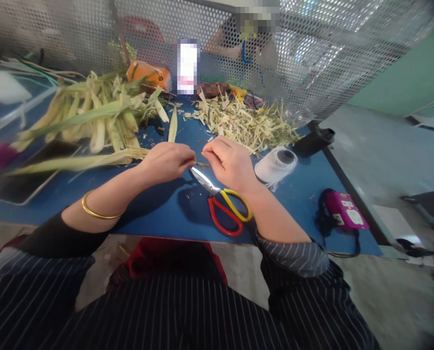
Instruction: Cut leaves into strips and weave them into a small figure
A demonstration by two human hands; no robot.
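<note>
My left hand [169, 160] is closed around the end of a long pale-green leaf stalk [89, 161], which stretches away to the left over the table. A short greenish tip shows just past its fingers. Close by on the right, my right hand [227, 163] is pinched closed, its fingertips near that tip; what they hold, if anything, is too small to make out. Below both hands lie scissors [217, 192] with one red and one yellow handle, blades pointing toward the left hand. A white spool of thread [276, 165] stands beside the right hand.
A pile of similar stalks [100, 109] lies at the back left, near a dark phone-like slab [34, 170]. Shredded plant scraps [244, 119] heap against the perforated metal screen [217, 29]. A black cylinder [314, 142] and a purple box [346, 210] with a black strap are at right.
</note>
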